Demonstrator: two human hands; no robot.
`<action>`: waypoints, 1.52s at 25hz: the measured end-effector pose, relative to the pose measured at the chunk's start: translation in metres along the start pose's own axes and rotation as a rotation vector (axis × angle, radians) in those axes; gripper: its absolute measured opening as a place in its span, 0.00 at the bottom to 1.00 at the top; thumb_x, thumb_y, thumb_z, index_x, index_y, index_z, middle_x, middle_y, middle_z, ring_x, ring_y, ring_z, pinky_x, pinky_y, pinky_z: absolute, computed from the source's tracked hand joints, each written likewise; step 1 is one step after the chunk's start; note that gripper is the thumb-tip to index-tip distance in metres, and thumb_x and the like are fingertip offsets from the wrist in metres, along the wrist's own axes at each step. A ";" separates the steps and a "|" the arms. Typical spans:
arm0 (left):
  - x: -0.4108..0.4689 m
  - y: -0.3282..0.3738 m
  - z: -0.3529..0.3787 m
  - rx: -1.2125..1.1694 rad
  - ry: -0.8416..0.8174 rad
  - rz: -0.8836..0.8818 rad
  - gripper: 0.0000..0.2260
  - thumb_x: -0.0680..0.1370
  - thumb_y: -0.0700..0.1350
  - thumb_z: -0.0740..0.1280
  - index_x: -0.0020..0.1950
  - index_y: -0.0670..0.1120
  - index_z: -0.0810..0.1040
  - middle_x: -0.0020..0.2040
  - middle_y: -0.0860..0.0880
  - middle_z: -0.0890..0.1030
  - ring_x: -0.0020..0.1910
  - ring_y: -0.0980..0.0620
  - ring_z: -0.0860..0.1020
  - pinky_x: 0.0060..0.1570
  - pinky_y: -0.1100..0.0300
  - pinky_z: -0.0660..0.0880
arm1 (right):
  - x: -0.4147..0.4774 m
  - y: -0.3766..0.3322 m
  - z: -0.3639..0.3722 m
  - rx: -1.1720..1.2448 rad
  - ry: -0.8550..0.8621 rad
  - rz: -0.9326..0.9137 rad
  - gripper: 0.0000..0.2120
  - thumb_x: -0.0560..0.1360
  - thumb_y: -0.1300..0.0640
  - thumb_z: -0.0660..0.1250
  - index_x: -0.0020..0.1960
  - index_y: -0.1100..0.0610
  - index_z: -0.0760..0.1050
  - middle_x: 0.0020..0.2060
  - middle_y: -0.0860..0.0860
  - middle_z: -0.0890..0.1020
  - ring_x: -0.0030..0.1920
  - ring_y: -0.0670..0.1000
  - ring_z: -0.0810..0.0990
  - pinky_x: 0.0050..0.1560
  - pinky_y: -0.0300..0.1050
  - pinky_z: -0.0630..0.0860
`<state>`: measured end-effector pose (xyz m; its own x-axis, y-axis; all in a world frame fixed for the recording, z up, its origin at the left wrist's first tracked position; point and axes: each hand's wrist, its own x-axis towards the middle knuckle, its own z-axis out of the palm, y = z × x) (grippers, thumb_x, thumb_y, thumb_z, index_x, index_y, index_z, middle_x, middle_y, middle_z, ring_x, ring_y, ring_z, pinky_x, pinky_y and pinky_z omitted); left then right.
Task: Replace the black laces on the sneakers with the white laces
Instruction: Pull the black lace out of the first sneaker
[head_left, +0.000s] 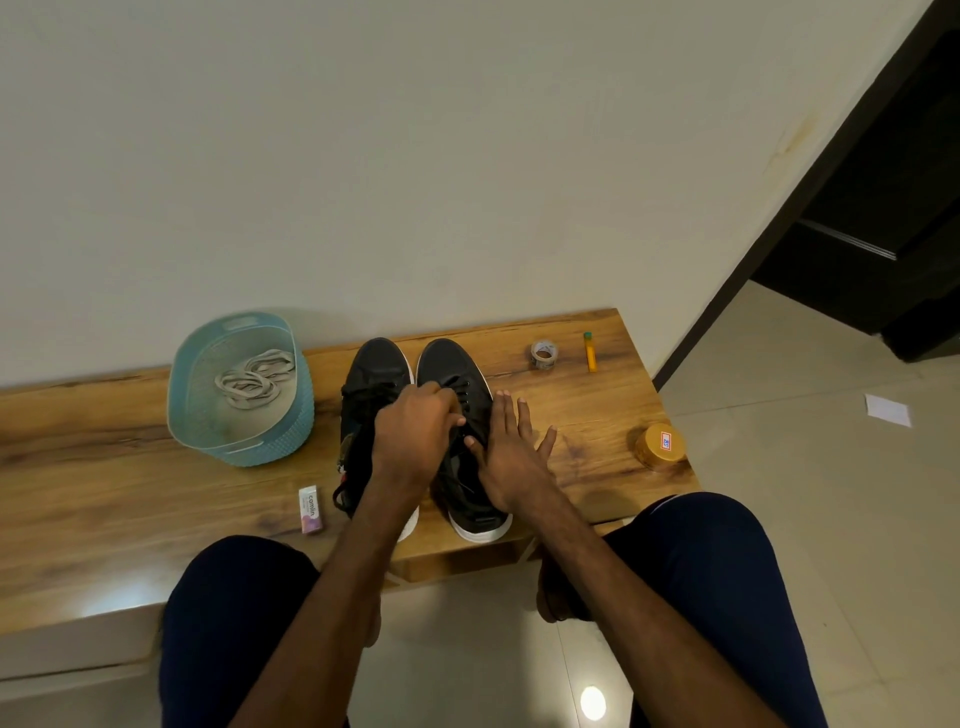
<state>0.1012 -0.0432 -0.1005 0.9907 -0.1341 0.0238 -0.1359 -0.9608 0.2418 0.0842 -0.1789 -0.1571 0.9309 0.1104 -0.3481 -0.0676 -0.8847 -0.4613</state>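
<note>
sneakers: black pair with white soles, side by side mid-surface, touching or nearly so; left sneaker (375, 371), right sneaker (451, 361)
axis: long axis of both runs from the near edge to the far edge; toes point at the wall, heels sit at the near edge
black laces (460, 388): threaded in the right sneaker's eyelets; on the left sneaker they hang loose over its side
left hand (415, 434): over the right sneaker's lace rows, fingers curled, pinching a black lace
right hand (511, 460): fingers straight and spread, laid flat along the right sneaker's outer side, thumb on the upper; holds nothing
white laces (253, 378): coiled in a teal basket (179, 400), left of the sneakers, near the far edge
surface (130, 467): wood-grain bench top, far edge against the wall
eraser (310, 510): near edge, just left of the left sneaker's heel
tape roll (543, 356), orange tube (590, 353): far right corner
yellow-lidded jar (661, 446): right edge
room: plain pale wall (415, 156), glossy light floor tiles (779, 467), dark door frame (831, 171) on the right, paper scrap (888, 410) on the floor
</note>
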 end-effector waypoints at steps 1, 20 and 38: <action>-0.001 -0.004 -0.007 0.004 0.054 -0.007 0.07 0.81 0.50 0.64 0.52 0.49 0.79 0.51 0.51 0.79 0.50 0.52 0.75 0.42 0.57 0.74 | 0.000 0.000 0.000 -0.007 -0.001 -0.001 0.35 0.84 0.41 0.46 0.80 0.58 0.34 0.80 0.52 0.38 0.79 0.55 0.35 0.73 0.69 0.35; 0.001 -0.042 -0.038 -0.087 0.209 -0.306 0.06 0.81 0.44 0.64 0.52 0.46 0.80 0.53 0.47 0.79 0.55 0.45 0.76 0.43 0.52 0.69 | 0.001 0.000 0.000 0.050 0.001 0.028 0.33 0.84 0.45 0.48 0.80 0.59 0.37 0.81 0.52 0.41 0.79 0.55 0.37 0.72 0.70 0.36; 0.009 -0.043 -0.004 -0.083 -0.352 0.100 0.27 0.77 0.59 0.68 0.75 0.61 0.66 0.78 0.48 0.60 0.76 0.44 0.59 0.74 0.39 0.52 | 0.024 -0.018 -0.030 0.737 0.140 -0.076 0.06 0.81 0.63 0.60 0.49 0.60 0.76 0.47 0.54 0.78 0.48 0.51 0.77 0.49 0.48 0.74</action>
<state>0.1163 -0.0024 -0.1071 0.9066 -0.3156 -0.2802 -0.2165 -0.9177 0.3333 0.1182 -0.1744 -0.1328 0.9762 0.0571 -0.2092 -0.1781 -0.3396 -0.9236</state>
